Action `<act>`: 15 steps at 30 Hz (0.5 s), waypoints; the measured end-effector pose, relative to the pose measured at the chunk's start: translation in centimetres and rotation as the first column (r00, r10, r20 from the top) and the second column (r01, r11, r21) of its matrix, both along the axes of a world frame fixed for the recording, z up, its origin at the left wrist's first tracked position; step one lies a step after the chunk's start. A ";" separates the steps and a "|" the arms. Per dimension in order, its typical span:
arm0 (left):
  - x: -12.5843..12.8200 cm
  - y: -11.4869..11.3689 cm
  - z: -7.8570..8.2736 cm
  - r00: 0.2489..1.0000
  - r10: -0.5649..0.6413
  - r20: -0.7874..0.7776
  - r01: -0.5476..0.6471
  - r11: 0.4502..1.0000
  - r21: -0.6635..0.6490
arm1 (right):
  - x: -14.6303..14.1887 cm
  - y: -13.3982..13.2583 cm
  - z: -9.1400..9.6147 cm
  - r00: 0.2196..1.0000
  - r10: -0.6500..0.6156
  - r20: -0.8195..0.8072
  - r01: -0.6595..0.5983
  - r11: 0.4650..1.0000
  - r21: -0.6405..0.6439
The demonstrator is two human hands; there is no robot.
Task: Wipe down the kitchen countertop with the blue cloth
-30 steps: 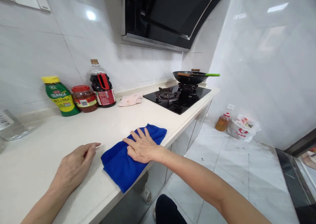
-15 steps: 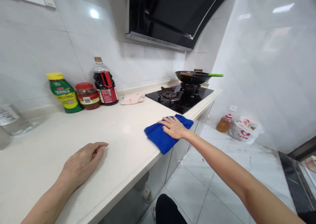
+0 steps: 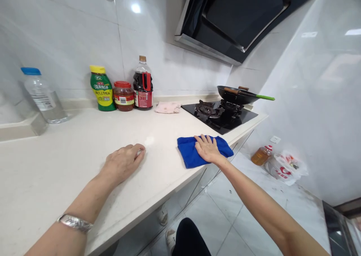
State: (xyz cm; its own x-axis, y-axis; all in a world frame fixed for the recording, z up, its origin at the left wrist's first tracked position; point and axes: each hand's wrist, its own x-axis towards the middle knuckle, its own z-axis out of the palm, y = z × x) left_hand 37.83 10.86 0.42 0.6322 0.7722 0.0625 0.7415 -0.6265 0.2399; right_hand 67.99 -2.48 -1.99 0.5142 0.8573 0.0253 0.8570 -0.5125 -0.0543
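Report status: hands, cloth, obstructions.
Right hand flat on blue cloth near counter edge. Left hand resting on countertop. Gas hob just beyond cloth.

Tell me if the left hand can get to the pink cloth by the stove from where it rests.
Probably yes. The left hand lies flat on the counter, and bare countertop runs between it and the pink cloth at the back wall. The jar and bottles stand off to the side, so nothing blocks a forward reach.

Right hand flat on blue cloth
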 end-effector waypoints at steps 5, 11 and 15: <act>0.2 -0.1 0.1 0.999 0.033 -0.001 -0.033 0.999 -0.019 | -5.8 1.4 0.6 0.998 0.054 -0.029 -0.053 0.998 0.013; -0.1 0.2 0.1 0.999 0.013 0.035 -0.015 0.999 0.044 | -14.5 2.2 1.2 0.877 0.457 -0.146 -0.442 0.888 0.129; -1.2 0.7 0.1 0.997 0.014 0.069 -0.021 0.995 0.094 | -15.9 4.8 1.3 0.751 0.638 -0.170 -0.616 0.769 0.170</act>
State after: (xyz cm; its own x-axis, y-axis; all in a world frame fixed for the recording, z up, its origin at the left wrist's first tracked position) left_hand 36.64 11.55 0.48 0.6104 0.7718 0.1785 0.7365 -0.6358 0.2309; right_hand 52.10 2.30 -0.66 -0.1357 0.9873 0.0827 0.9459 0.1539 -0.2857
